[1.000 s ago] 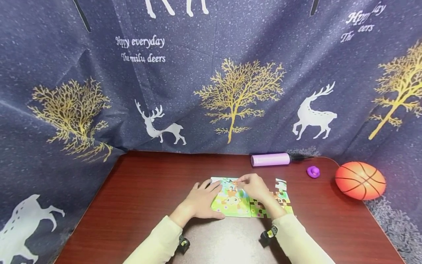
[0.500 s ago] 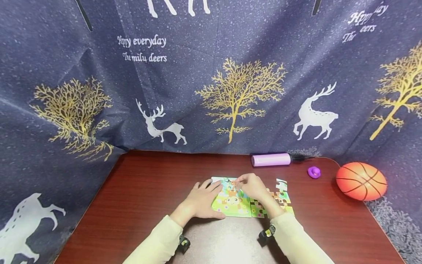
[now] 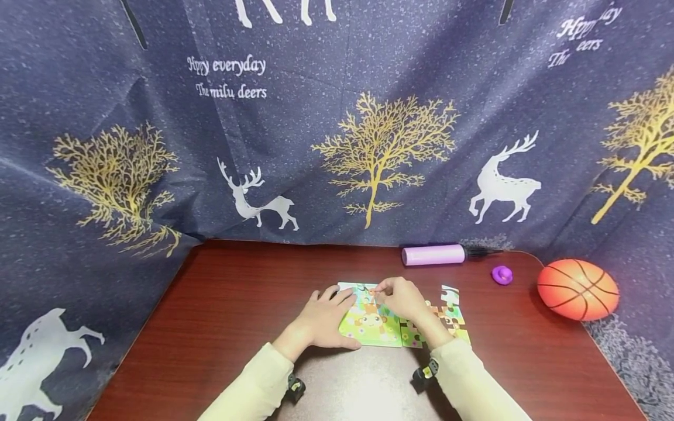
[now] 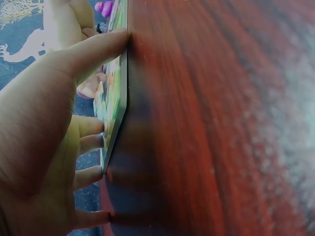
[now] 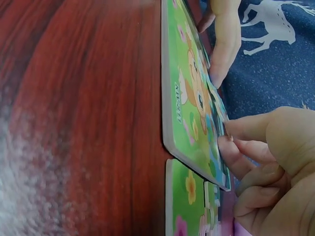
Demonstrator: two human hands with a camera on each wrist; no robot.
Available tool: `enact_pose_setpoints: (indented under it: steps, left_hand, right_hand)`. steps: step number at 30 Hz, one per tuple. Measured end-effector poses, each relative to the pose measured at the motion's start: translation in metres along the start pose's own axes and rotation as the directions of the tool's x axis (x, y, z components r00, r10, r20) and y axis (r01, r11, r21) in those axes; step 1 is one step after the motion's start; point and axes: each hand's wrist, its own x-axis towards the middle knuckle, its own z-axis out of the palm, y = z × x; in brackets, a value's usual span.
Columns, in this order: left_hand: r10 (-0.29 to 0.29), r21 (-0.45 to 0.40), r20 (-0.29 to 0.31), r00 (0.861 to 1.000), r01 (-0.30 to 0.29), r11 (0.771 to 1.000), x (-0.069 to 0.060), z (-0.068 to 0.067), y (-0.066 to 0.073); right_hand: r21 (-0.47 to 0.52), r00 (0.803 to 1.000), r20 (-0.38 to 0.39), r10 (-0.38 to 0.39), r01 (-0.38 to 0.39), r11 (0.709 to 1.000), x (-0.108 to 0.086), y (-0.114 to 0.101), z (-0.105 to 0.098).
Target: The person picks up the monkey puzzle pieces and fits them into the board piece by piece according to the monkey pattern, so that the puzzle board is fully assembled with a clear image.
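A dark blue cloth (image 3: 295, 117) printed with gold trees, white deer and white lettering hangs behind a reddish-brown wooden table (image 3: 237, 292), whose near part shines with a bright patch of glare. A puzzle board (image 3: 371, 332) lies flat on the table, near the middle, between the person's two hands; it shows a cartoon animal face on a green ground dotted with flowers. The left hand (image 3: 327, 323) is spread wide at the board's left side, its thumb at the near edge and fingers reaching the far left part; in the left wrist view one outer finger rests on the table past the board. The right hand (image 3: 405, 301) is narrowed to a pinch over the far part of the board, holding a small puzzle piece (image 3: 372, 292) between thumb and fingertips; the piece is partly hidden by the fingers. Just to the right of the board, partly under the right forearm, lie green puzzle pieces (image 3: 412, 335), with more pieces (image 3: 451, 318) beyond them and a pale one (image 3: 450, 295) at the far end. Farther back lies a lilac pump (image 3: 433, 255) with a black nozzle, pointing right, near a purple hat-shaped toy (image 3: 502, 275). An orange ball (image 3: 578, 290) with black lines sits at the table's right edge
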Motion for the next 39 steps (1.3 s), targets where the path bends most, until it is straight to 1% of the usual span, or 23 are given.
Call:
enact_pose_setpoints:
  steps: [5, 13, 20, 25, 30, 32, 36, 39]
  left_hand:
    - [0.004, 0.004, 0.0, 1.0, -0.004, 1.0, 0.001, 0.0, 0.002]
    - [0.005, 0.0, -0.001, 1.0, -0.005, 1.0, 0.002, -0.003, 0.006]
    - [0.018, 0.051, 0.012, 1.0, -0.019, 0.999, 0.006, -0.007, 0.013]
    - [0.026, 0.058, 0.018, 0.999, -0.027, 0.998, 0.01, -0.007, 0.021]
    - [0.012, 0.081, 0.003, 1.0, -0.012, 0.997, 0.014, -0.007, 0.026]
    - [0.006, 0.091, 0.006, 1.0, -0.007, 0.996, 0.015, -0.006, 0.027]
    - [0.002, 0.101, 0.008, 1.0, -0.002, 0.995, 0.017, -0.005, 0.029]
    - [-0.007, 0.095, 0.017, 1.0, 0.006, 0.996, 0.018, -0.005, 0.03]
  right_hand:
    - [-0.012, 1.0, 0.004, -0.018, 0.018, 1.0, -0.002, 0.002, -0.001]
    - [-0.028, 1.0, 0.005, -0.007, 0.007, 1.0, -0.005, 0.004, -0.001]
    - [-0.025, 1.0, -0.006, 0.015, -0.015, 1.0, -0.004, 0.005, 0.001]
    - [-0.023, 1.0, -0.008, 0.019, -0.019, 1.0, -0.004, 0.005, 0.002]
    - [-0.003, 1.0, 0.001, 0.028, -0.028, 1.0, -0.003, 0.004, 0.002]
    - [0.004, 0.999, 0.005, 0.033, -0.033, 0.999, -0.004, 0.003, 0.002]
    - [0.02, 1.0, 0.013, 0.021, -0.021, 1.0, -0.004, 0.005, 0.002]
    - [0.059, 1.0, 0.019, -0.02, 0.019, 0.998, -0.004, 0.009, 0.002]
